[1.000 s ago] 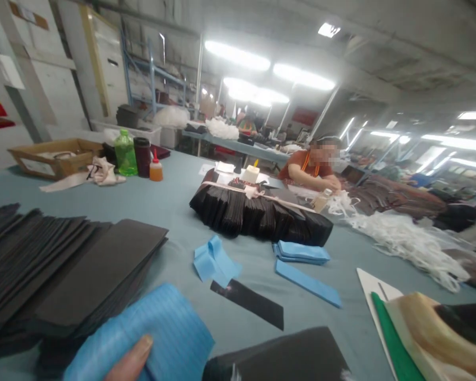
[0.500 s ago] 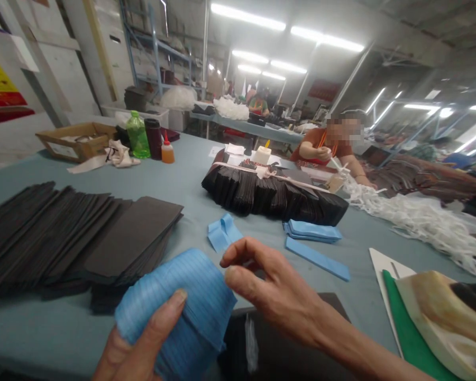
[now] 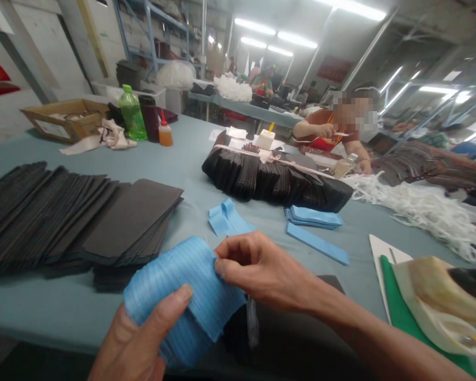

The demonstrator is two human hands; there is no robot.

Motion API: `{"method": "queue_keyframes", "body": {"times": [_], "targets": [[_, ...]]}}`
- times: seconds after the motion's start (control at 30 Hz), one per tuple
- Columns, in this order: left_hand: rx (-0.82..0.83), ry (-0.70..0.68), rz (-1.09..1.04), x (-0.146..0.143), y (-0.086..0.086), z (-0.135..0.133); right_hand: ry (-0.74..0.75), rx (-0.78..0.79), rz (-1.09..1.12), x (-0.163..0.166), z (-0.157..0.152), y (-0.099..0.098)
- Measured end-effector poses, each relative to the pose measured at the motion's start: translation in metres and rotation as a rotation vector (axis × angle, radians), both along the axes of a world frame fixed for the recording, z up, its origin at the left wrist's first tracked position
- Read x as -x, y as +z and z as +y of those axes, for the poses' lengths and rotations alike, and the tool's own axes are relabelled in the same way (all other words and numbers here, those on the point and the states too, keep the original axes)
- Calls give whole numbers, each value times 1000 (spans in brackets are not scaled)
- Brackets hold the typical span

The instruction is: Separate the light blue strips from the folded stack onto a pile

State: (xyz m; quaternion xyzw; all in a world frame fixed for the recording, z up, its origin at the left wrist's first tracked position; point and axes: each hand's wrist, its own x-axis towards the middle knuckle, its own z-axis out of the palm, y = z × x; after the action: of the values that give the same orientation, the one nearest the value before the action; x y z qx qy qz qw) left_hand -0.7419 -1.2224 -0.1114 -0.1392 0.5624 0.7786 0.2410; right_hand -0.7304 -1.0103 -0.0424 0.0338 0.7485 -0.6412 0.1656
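Note:
My left hand (image 3: 150,333) grips a thick fanned stack of blue fabric pieces (image 3: 178,280), thumb pressed across the top and the other fingers mostly hidden beneath. At the stack's upper right edge, the thumb and forefinger of my right hand (image 3: 257,270) pinch the blue material. How many layers are in that pinch I cannot tell. Beyond my right hand lie a folded loop of blue strip (image 3: 228,217), a small pile of blue strips (image 3: 315,216) and a single flat blue strip (image 3: 317,243). Dark material (image 3: 289,338) lies below my right forearm.
Overlapping black panels (image 3: 130,217) cover the table's left side. A tied black bundle (image 3: 273,174) lies ahead. Farther back are a cardboard box (image 3: 65,119), a green bottle (image 3: 133,114) and an orange glue bottle (image 3: 165,132). A co-worker (image 3: 341,127) sits behind white strips (image 3: 416,211).
My right hand has come down onto the blue stack's edge, and its fingers have closed there. The stack has turned slightly in my left hand. The camera view has tilted down.

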Motion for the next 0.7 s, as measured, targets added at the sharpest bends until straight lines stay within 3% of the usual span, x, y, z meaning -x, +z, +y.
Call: {"method": "queue_keyframes", "body": {"times": [0.23,0.43,0.7], "targets": [[-72,-73,-14,-3,15,13,-16,12,-60,3,1,-8],[10,56,-86,-6,25,16,-43,-11,-76,2,2,-9],[-85,35,-28,-1,9,16,-58,-22,-97,2,1,-8]]}}
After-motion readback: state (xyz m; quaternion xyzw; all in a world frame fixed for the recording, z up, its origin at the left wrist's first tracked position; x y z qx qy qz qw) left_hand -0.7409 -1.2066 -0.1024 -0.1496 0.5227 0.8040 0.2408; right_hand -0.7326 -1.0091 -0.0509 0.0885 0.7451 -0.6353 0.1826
